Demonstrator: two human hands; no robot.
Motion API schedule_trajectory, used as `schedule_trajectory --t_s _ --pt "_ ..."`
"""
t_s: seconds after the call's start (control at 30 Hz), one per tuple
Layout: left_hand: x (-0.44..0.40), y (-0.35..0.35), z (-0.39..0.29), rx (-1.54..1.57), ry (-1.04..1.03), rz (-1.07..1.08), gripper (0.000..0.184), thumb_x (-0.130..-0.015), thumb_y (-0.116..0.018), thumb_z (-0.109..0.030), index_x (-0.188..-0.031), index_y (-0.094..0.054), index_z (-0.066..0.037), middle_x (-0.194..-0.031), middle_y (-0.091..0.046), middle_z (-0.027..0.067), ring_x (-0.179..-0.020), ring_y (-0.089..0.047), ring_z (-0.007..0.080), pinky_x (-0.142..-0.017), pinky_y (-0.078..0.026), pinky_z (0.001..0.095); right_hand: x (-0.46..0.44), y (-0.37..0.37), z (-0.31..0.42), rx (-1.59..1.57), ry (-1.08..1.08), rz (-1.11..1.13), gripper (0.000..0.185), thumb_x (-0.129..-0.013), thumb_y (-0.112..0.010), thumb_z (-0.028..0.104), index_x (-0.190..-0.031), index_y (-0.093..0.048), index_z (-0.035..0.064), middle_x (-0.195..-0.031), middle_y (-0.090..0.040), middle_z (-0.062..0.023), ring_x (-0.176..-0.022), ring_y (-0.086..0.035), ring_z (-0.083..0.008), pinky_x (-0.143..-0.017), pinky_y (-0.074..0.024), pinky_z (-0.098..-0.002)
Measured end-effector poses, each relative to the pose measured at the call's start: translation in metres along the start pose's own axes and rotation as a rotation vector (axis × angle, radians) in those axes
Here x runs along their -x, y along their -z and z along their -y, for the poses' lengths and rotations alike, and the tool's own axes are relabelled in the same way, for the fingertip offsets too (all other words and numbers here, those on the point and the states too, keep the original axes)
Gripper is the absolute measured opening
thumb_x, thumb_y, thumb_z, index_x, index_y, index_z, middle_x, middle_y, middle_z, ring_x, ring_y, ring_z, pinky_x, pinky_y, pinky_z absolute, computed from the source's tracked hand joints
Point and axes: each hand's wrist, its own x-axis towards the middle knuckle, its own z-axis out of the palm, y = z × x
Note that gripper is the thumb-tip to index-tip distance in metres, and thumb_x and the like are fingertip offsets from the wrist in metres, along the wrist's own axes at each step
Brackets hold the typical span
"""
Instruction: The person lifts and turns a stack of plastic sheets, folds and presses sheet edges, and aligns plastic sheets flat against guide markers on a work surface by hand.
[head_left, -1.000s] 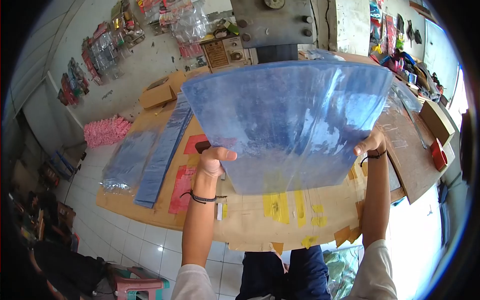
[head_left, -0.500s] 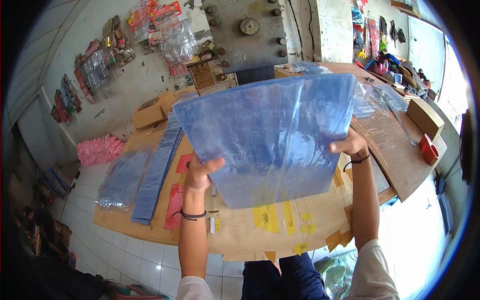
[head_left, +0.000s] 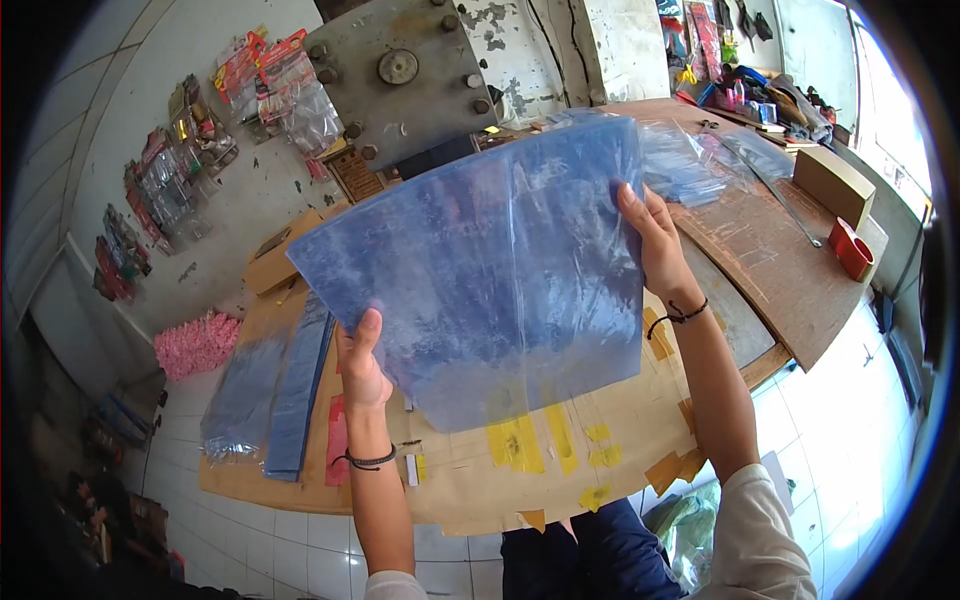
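Note:
A wide stack of bluish clear plastic sheets (head_left: 480,260) stands tilted above the table, its lower edge at or just over the surface. My left hand (head_left: 363,362) grips its left edge, thumb on the near face and fingers hidden behind. At the right edge, higher up, my right hand (head_left: 655,240) is closed round the sheets with the thumb in front. To the left on the table lie a long narrow stack of blue plastic strips (head_left: 296,400) and a flat pile of clear plastic (head_left: 240,390).
The brown-covered table (head_left: 450,500) carries yellow tape patches (head_left: 515,445). A bolted metal press plate (head_left: 400,90) stands behind. On the right board are a red tape roll (head_left: 851,250), a cardboard box (head_left: 834,187) and a metal rod (head_left: 775,190). A pink bundle (head_left: 198,345) sits at left.
The sheet stack has shifted left in view and tilted, its right side raised. My right hand has moved up and left along with it; both hands keep their hold.

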Motion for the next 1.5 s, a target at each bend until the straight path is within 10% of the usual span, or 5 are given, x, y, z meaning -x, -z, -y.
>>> schedule_trajectory --t_s 0.33,0.9,1.5 --pt "0.004 0.003 0.01 0.126 0.135 -0.032 0.063 -0.087 -0.068 -0.03 -0.138 -0.048 0.0 -0.132 -0.056 0.0098 -0.122 -0.053 0.0223 -0.106 -0.038 0.0361 0.002 -0.005 -0.009 0.017 0.034 -0.074 0.04 -0.105 -0.049 0.035 -0.124 -0.06 0.0017 -0.114 -0.061 0.0036 -0.102 -0.053 -0.0031 -0.09 -0.041 -0.0216" --pt "0.004 -0.005 0.005 -0.073 -0.206 -0.045 0.039 -0.09 -0.066 -0.033 -0.115 -0.063 -0.002 -0.108 -0.062 0.001 -0.101 -0.054 0.0125 -0.094 -0.038 0.0297 -0.001 0.0 -0.023 0.212 0.264 -0.252 0.04 -0.104 -0.05 0.038 -0.104 -0.067 0.0014 -0.099 -0.061 0.0051 -0.092 -0.049 -0.0035 -0.088 -0.0403 -0.0231" --pt "-0.001 -0.01 0.013 -0.051 -0.136 -0.013 0.044 -0.088 -0.074 -0.034 -0.118 -0.059 -0.006 -0.107 -0.059 -0.0012 -0.102 -0.052 0.0113 -0.095 -0.037 0.0285 -0.008 0.013 -0.048 0.212 0.164 -0.188 0.053 -0.104 -0.048 0.044 -0.129 -0.059 -0.0016 -0.108 -0.061 0.0025 -0.098 -0.051 -0.005 -0.09 -0.0407 -0.0219"
